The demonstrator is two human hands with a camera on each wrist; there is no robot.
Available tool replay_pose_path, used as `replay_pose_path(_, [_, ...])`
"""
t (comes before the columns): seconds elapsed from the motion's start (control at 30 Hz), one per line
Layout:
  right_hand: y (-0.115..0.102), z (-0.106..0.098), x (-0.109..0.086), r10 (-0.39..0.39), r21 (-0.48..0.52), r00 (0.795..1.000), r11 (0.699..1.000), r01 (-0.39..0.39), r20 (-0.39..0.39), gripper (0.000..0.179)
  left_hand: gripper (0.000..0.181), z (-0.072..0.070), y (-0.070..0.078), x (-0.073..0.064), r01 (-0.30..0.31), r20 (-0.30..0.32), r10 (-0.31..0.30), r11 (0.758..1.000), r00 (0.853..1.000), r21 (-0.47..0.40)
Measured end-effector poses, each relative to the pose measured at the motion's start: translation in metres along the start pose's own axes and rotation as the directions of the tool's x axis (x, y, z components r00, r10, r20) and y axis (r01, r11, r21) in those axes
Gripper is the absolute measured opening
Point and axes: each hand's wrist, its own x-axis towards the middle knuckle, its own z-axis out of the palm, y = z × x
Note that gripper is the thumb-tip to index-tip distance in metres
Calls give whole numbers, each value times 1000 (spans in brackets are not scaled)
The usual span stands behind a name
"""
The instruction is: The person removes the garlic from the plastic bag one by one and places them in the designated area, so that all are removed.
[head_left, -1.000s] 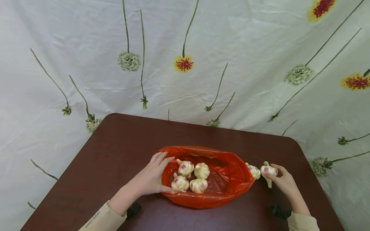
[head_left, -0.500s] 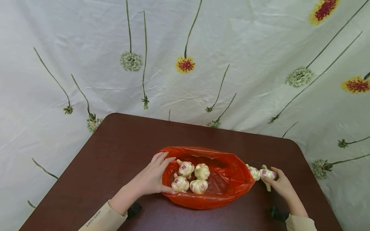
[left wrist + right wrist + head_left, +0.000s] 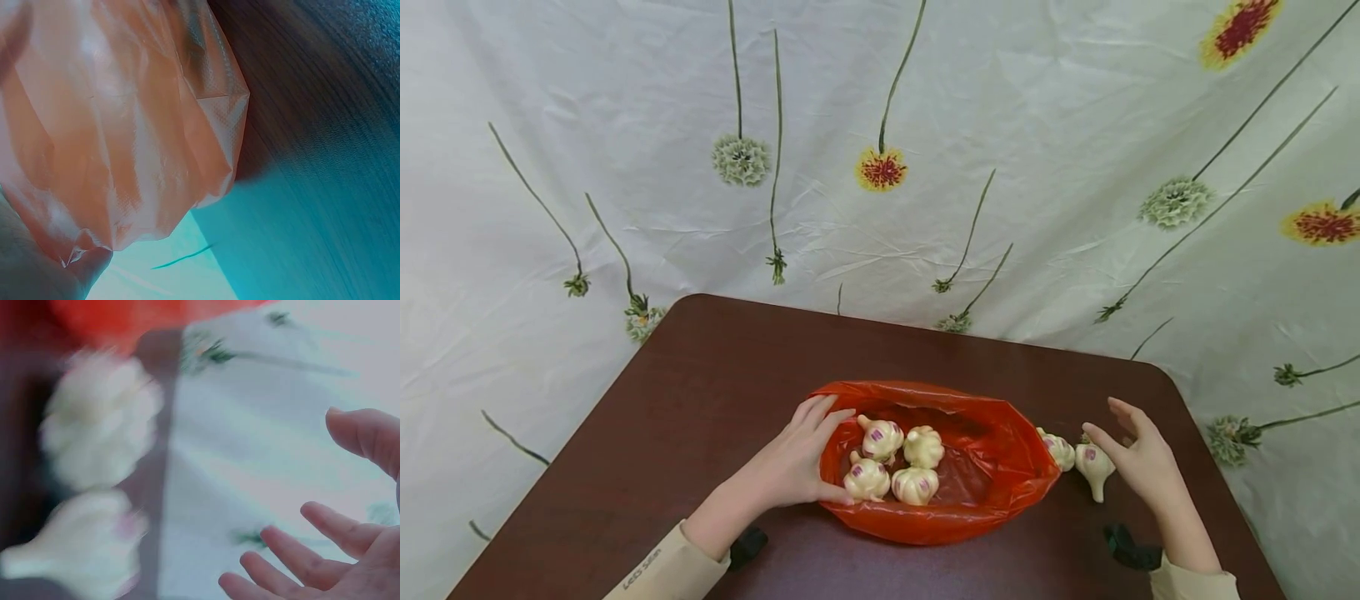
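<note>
1 garlic bulb (image 3: 1093, 465) beside the right hand (image 3: 1150, 462) lies stem (image 3: 1098, 493) toward the person (image 3: 1189, 537)

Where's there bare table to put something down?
The table looks bare left of the left hand, behind the red bag, and in front of that bag. Right of the bag it's crowded: garlic bulbs lie there, the right hand beside them.

Blurry garlic (image 3: 103, 422) in right-wrist view

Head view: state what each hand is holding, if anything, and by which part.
The left hand holds the red bag by the rim at its left end. The right hand holds nothing; it is beside the rightmost garlic bulb.
</note>
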Motion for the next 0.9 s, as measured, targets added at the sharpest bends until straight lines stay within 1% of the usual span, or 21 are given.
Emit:
replay_pose_path(0.17, [-33,0,-10,-115,33,991,992,118,-73,73,101,0,0,1,-5,-1,5,1000,1000,1])
replay_pose_path(0.3, [-58,9,-14,-215,80,970,971,224,-112,63,101,0,1,1,-15,-9,15,1000,1000,8])
replay_pose_path(0.4, [-72,18,-14,-283,113,953,949,295,-112,60,101,-1,1,1,-16,-10,16,1000,1000,11])
replay_pose_path(0.5, [-84,28,-14,-327,139,941,931,336,-86,56,102,-1,2,1,-12,-9,12,1000,1000,10])
replay_pose_path(0.63, [-96,43,-14,-364,168,931,916,365,-36,54,102,-1,2,1,-4,-8,4,1000,1000,9])
replay_pose_path(0.73, [-100,55,-13,-386,172,923,908,382,-13,52,102,-1,3,1,-1,-7,1,1000,1000,11])
replay_pose_path(0.8, [-102,64,-12,-389,178,921,907,383,4,51,102,-1,3,1,1,-6,-1,1000,1000,10])
replay_pose_path(0.9, [-101,78,-11,-398,194,916,904,381,54,48,102,-1,3,1,1,-5,-1,1000,1000,9])
